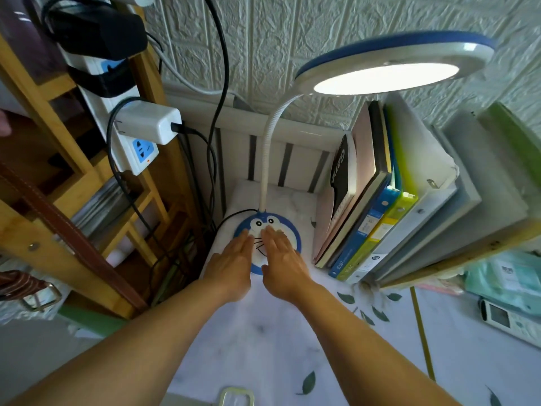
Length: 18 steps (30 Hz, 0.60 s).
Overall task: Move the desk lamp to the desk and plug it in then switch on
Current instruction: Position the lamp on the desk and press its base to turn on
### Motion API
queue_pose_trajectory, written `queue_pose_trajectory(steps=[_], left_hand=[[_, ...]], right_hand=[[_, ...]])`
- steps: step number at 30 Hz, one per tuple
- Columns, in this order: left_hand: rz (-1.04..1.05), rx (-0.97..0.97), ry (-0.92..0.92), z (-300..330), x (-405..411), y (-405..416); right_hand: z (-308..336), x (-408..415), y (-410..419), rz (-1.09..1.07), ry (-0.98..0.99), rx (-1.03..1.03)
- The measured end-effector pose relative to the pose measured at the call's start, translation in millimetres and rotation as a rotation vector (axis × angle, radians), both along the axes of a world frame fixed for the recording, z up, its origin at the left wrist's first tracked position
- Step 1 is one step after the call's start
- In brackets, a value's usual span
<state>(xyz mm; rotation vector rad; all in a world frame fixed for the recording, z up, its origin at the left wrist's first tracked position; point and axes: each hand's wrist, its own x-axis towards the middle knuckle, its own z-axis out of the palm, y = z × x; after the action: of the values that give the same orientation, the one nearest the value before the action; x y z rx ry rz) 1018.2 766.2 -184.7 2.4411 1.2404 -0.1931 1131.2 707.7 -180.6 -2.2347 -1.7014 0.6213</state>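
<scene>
Binders [377, 230] and notebooks are stood upright in a white rack [439, 159] on the desk [263, 332]. The lit desk lamp [268, 171] is set at the desk's back corner; the left hand [234, 265] and right hand [282, 259] are laid flat, fingers straight, on its blue base.

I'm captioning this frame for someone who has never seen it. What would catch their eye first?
The glowing round lamp head at upper right, lit, on a white gooseneck. Below it, the left hand and right hand lie flat on the blue cartoon-face lamp base, beside upright folders.
</scene>
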Motion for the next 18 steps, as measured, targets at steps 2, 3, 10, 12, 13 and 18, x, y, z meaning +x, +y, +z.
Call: queue_pose_trajectory(steps=[2, 3, 10, 12, 13, 18], left_hand=[[0.005, -0.003, 0.010, 1.6, -2.5, 1.6], [0.009, 0.010, 0.010, 1.9, -4.3, 1.0], [0.006, 0.027, 0.035, 3.1, -9.4, -4.6], [0.000, 0.024, 0.038, 3.0, -7.6, -4.9], [-0.005, 0.022, 0.043, 2.6, -6.7, -5.1], [-0.015, -0.014, 0.059, -0.6, -3.7, -3.5]], right_hand=[[1.3, -2.2, -2.9, -0.046, 0.003, -0.008], [1.2, -3.5, -5.3, -0.072, -0.011, -0.023], [-0.5, -6.3, -17.2, -0.128, -0.066, -0.126], [0.7, -6.7, -15.2, -0.118, -0.067, -0.108], [1.1, -6.8, -14.0, -0.111, -0.068, -0.102], [-0.4, -7.5, -8.6, -0.084, -0.085, -0.097]])
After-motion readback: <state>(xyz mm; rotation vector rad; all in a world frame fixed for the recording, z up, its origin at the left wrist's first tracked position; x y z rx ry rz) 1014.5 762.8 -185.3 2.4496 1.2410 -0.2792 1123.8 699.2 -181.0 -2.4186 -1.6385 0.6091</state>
